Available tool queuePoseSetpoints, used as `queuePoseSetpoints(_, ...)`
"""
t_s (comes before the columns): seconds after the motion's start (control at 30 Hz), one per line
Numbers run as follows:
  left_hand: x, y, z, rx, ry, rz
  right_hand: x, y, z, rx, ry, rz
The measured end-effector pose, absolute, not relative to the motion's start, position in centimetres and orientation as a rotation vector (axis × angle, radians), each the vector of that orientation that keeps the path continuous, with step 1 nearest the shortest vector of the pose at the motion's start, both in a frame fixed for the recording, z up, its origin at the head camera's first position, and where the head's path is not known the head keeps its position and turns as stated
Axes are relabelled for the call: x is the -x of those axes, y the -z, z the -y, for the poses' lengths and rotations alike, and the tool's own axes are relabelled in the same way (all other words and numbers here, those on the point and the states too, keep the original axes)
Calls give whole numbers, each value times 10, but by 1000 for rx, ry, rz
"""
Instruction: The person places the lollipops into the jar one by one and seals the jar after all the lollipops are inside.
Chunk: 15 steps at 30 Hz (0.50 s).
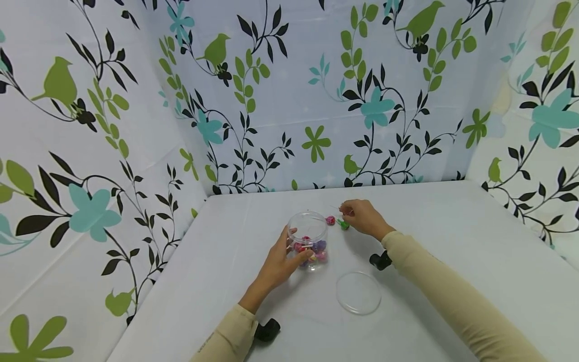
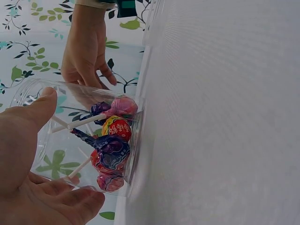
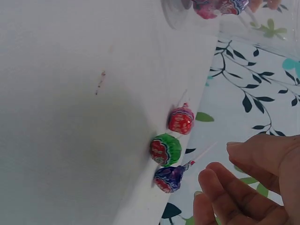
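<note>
My left hand [image 1: 277,264] grips a clear round jar [image 1: 318,233] from its left side, thumb on the near wall and fingers behind. The jar stands upright on the table, without a lid. Wrapped lollipops, among them a dark blue one [image 2: 112,152], lie at its bottom with white sticks angled up. To the right of the jar, my right hand [image 1: 365,217] hovers over three loose lollipops: red [image 3: 181,120], green [image 3: 165,150] and purple [image 3: 169,179]. Its thumb and fingers are apart, close to the purple lollipop's stick but not visibly touching it.
A clear round lid [image 1: 359,293] lies flat on the white table [image 1: 420,221], nearer than the jar and to its right. Patterned cloth [image 1: 289,100] with birds and leaves hangs behind the table and along both sides. Black devices are worn at both wrists.
</note>
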State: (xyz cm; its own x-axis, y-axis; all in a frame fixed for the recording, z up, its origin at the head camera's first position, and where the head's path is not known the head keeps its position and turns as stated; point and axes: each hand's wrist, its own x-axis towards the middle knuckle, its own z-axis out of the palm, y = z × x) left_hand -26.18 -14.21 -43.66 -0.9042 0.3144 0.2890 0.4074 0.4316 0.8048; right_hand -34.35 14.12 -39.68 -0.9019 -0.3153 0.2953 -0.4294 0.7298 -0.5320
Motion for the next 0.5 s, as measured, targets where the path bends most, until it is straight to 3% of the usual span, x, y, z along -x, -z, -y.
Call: queuePoseSetpoints(0.5,262,437,144,707,1501,2554,355,415,-142,-455,-889,2906)
